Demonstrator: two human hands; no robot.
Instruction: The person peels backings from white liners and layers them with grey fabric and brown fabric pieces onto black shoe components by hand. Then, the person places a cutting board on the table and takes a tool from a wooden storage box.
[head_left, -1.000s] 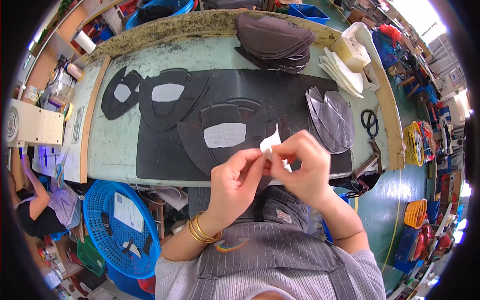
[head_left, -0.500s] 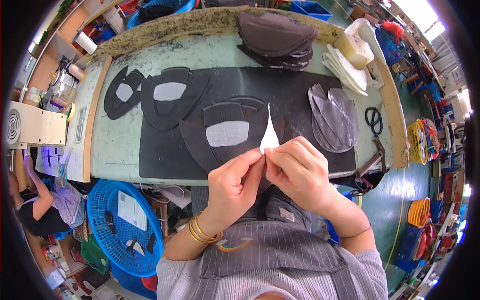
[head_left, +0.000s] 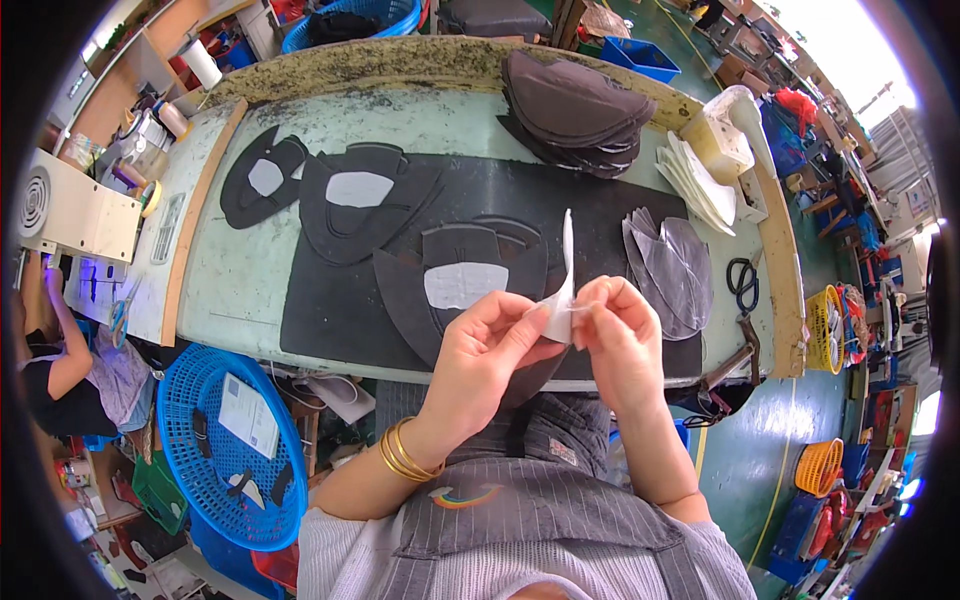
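A thin white sheet piece (head_left: pixel 567 285) with a long narrow tip stands up between my hands, above the near edge of the black mat (head_left: pixel 320 310). My left hand (head_left: pixel 480 355) pinches its lower left edge between thumb and fingers. Closed in a pinch just to its right, my right hand (head_left: pixel 625 340) holds a thin pale strip (head_left: pixel 583 307) that reaches to the white piece. Whether strip and piece are still joined cannot be made out. Beyond my left hand lies a dark curved piece (head_left: pixel 400 300) with a white patch (head_left: pixel 465 285) on it.
Two similar dark pieces (head_left: pixel 322 225) lie to the left. Stacks of dark pieces (head_left: pixel 575 110), grey pieces (head_left: pixel 670 275) and white sheets (head_left: pixel 692 185) stand right, with scissors (head_left: pixel 742 283) and a hammer (head_left: pixel 737 360). A blue basket (head_left: pixel 175 420) is at lower left; a person's arm (head_left: pixel 68 345) shows beyond.
My hands have moved slightly right and parted a little. The white piece has turned more edge-on, and a thin pale strip now shows at my right fingertips. The whole view has shifted slightly.
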